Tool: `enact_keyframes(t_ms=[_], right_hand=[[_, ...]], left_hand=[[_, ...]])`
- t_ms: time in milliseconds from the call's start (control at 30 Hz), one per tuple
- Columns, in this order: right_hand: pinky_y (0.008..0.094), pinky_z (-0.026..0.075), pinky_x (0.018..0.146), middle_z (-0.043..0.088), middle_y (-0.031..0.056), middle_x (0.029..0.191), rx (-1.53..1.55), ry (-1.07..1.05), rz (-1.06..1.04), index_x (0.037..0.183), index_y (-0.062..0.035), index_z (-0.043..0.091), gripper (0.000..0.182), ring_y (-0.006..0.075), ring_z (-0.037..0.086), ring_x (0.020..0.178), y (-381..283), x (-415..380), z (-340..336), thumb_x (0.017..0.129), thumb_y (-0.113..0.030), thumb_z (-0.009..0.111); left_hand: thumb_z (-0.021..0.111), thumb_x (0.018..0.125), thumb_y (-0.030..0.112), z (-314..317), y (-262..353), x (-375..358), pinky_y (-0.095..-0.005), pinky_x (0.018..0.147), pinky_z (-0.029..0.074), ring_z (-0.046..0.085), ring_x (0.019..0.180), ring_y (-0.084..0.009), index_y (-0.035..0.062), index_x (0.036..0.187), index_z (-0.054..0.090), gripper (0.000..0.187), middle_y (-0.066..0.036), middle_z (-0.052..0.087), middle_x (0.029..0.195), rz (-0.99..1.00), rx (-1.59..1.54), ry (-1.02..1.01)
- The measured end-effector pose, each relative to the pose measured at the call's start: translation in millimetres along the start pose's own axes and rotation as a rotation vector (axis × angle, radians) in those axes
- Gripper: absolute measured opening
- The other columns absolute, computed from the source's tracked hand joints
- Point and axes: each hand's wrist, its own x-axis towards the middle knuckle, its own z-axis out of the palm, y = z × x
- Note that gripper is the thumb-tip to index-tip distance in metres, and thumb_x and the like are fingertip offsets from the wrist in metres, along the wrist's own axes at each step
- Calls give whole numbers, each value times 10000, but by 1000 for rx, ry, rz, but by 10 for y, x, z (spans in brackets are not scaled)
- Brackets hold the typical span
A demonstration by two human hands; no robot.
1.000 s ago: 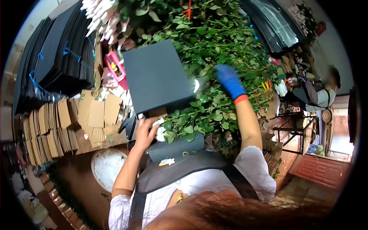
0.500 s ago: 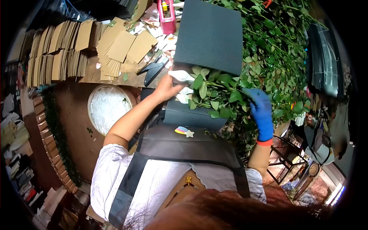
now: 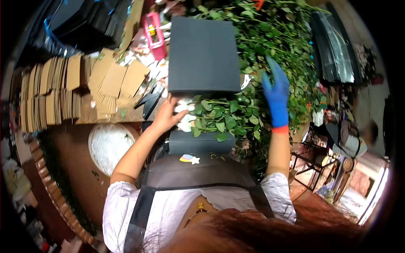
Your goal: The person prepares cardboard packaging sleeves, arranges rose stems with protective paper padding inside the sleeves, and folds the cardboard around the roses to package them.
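Observation:
A bunch of leafy green rose stems [image 3: 228, 120] lies in front of me, its heads covered in white wrapping [image 3: 185, 114] at the left end. My bare left hand [image 3: 166, 114] rests at these wrapped heads with thumb and fingers apart; its fingertips are partly hidden at the edge of a dark corrugated sheet [image 3: 204, 55]. Below the stems shows another corrugated piece [image 3: 201, 142]. In a blue glove, my right hand [image 3: 276, 86] is held over the big pile of leafy stems [image 3: 274, 38], thumb and fingers spread, holding nothing.
Black scissors [image 3: 149, 102] and loose brown cards [image 3: 112, 80] lie left on the wooden table, beside stacked cards [image 3: 50, 95]. A pink tape dispenser [image 3: 154, 38] stands behind. On the floor is a round tub [image 3: 110, 147] of white material. Clear-wrapped dark sheets [image 3: 335, 46] are at right.
My left hand has let go of a white-wrapped rose head, now among the others. My right hand has moved off the stem ends, up and away, its fingers spreading. The camera view has shifted.

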Motion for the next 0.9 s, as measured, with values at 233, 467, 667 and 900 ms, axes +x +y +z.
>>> enact_keyframes(t_ms=[233,467,667,900], right_hand=[[420,446,1101,582,197,1413,499,-65,-80,1445,-60,526,660,344,575,1287,49,698,1065,848,-215,760],[404,533,939,718,147,1153,31,-877,439,1292,-194,645,407,330,684,1066,83,304,687,927,-374,637],[471,521,905,708,131,1161,-222,-106,109,1192,-197,681,313,358,659,1038,657,772,1023,910,-319,626],[466,478,992,665,114,1253,-218,-29,-117,1167,-165,681,306,341,617,1095,915,978,1208,863,-196,671]], left_hand=[[795,852,217,-89,187,11,-418,817,539,659,967,-367,13,1218,604,460,-203,611,1129,-27,-21,-34],[798,852,206,-31,152,-27,-388,818,546,686,944,-349,20,1139,666,367,-183,651,1113,-103,-91,-24],[817,848,168,-18,88,-32,-371,836,553,662,1007,-311,14,1147,640,381,-150,599,1144,-123,-99,-59],[794,859,263,9,37,-46,-425,859,545,654,1031,-392,27,1196,648,436,-206,576,1206,-65,-52,-43]])
